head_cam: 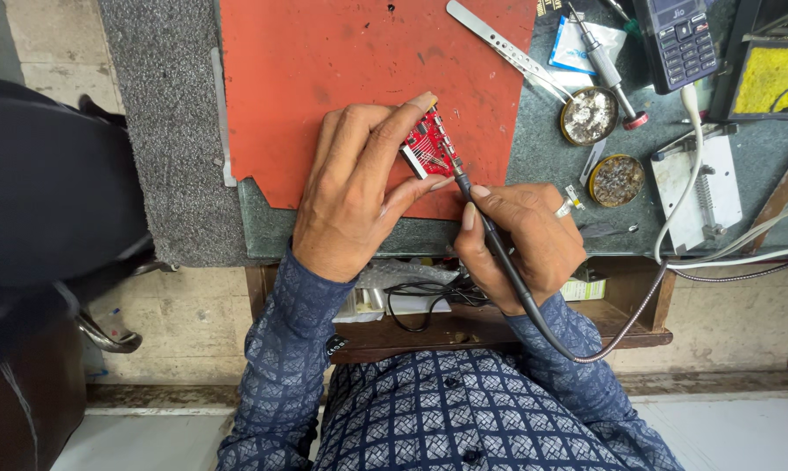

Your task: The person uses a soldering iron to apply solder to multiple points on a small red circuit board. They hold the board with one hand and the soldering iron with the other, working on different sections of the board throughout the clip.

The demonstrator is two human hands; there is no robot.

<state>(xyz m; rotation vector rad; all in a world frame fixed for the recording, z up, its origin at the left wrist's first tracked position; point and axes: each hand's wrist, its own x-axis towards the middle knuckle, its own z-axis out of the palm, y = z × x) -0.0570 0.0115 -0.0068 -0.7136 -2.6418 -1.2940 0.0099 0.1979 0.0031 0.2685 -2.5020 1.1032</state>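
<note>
Board: a small red circuit board (pixel 429 145) sits tilted at the lower right corner of the red mat (pixel 324 78), close to the mat's near edge.
Left hand: the left hand (pixel 359 187) pinches the board between forefinger and thumb.
Right hand: the right hand (pixel 520 240) grips a soldering iron (pixel 490 235) like a pen, its tip touching the board's lower corner.
Room: bare mat lies behind and left of the board; the bench edge runs just under both hands.
Right side: two round tins (pixel 616 180), tweezers (pixel 507 48), a second iron (pixel 607 65), a phone (pixel 682 39) and a yellow sponge (pixel 773 74) crowd the bench.
Cable: a white cable (pixel 690 174) loops past the tins.
</note>
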